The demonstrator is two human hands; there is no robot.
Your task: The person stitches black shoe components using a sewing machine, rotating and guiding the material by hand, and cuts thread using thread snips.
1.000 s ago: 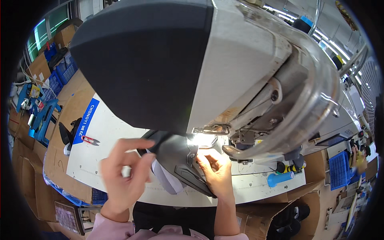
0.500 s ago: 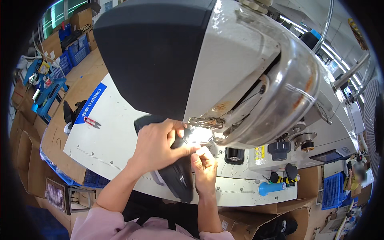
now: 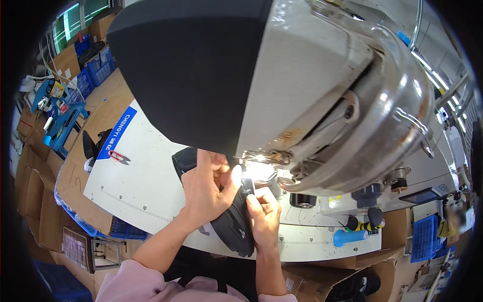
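Note:
A black padded fabric piece (image 3: 232,226), with a seam and a small light mark near its lower end, lies slantwise over the white machine table (image 3: 156,189). My left hand (image 3: 209,189) bends over its upper part, fingers curled and thumb pressed toward the bright needle area. Just below, my right hand (image 3: 264,216) pinches the piece's right edge between thumb and fingers. Both hands are closed on the fabric, right in front of the sewing machine (image 3: 312,85). Glare from its lamp washes out the needle and the fabric edge beneath it.
Red-handled thread snips (image 3: 119,158) lie at the table's left. A light-blue cone (image 3: 350,237) and a black-and-yellow item (image 3: 370,224) sit at the right. Cardboard boxes (image 3: 322,289) stand below the front edge; blue crates (image 3: 100,65) are at the far left.
My head view has shifted, bringing the machine closer. My left thumb has risen off its spot near the right fingertips, and the right hand has slid slightly down along the fabric's edge.

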